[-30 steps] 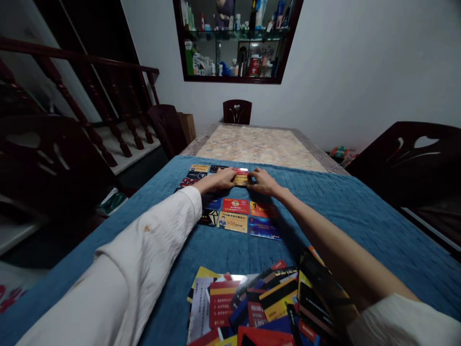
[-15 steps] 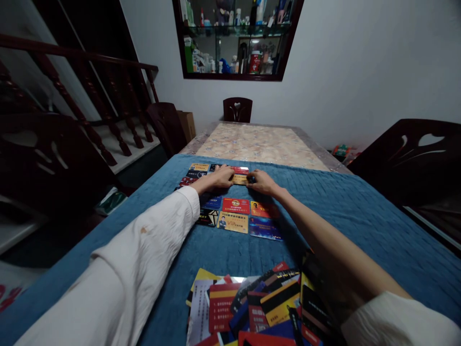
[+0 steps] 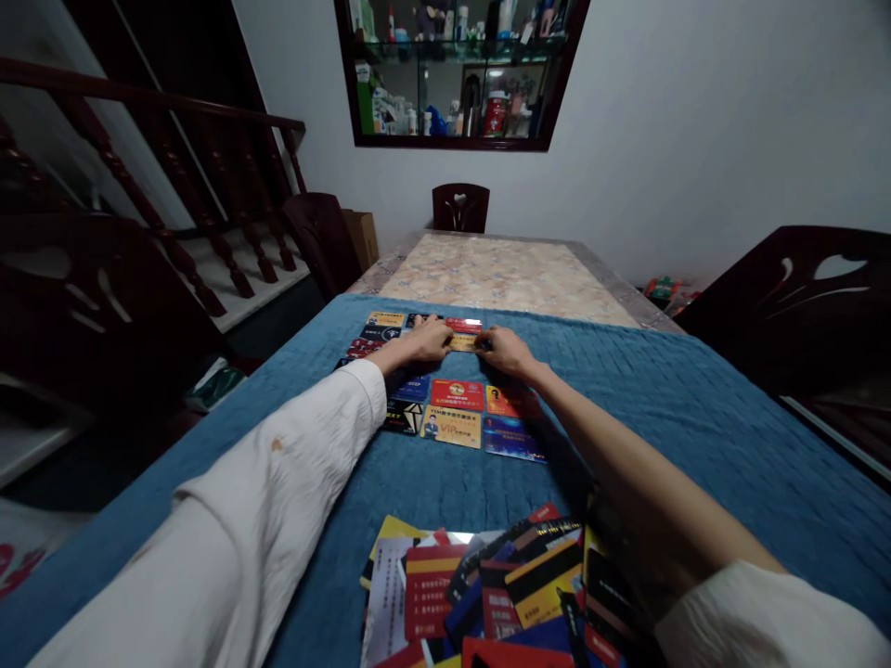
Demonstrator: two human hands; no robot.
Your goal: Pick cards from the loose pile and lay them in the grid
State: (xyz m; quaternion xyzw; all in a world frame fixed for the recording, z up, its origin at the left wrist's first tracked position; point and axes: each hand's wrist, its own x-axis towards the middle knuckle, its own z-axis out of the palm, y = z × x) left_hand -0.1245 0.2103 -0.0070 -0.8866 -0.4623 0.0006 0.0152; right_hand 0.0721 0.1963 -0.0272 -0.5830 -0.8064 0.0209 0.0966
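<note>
A gold card (image 3: 463, 342) lies between my two hands, just below a red card (image 3: 463, 326). With closed fingers, my left hand (image 3: 429, 340) grips its left edge. My right hand (image 3: 507, 351) pinches the right edge; its fingertips are partly in shadow. Nearer to me are rows of cards: a red one (image 3: 457, 395), a gold VIP card (image 3: 451, 427), a blue one (image 3: 515, 438) and a black one (image 3: 402, 417). My left forearm hides part of the rows on the left, where a gold card (image 3: 385, 319) shows at the far corner.
A loose heap of mixed cards (image 3: 480, 594) fills the near edge, under my right forearm. Blue cloth (image 3: 661, 427) covers this end of the table, with a patterned tabletop (image 3: 501, 269) beyond. Dark wooden chairs (image 3: 460, 208) stand around it.
The view has tilted slightly. Both hands stay at the gold card's edges, and the card appears to have shifted very little, if at all.
</note>
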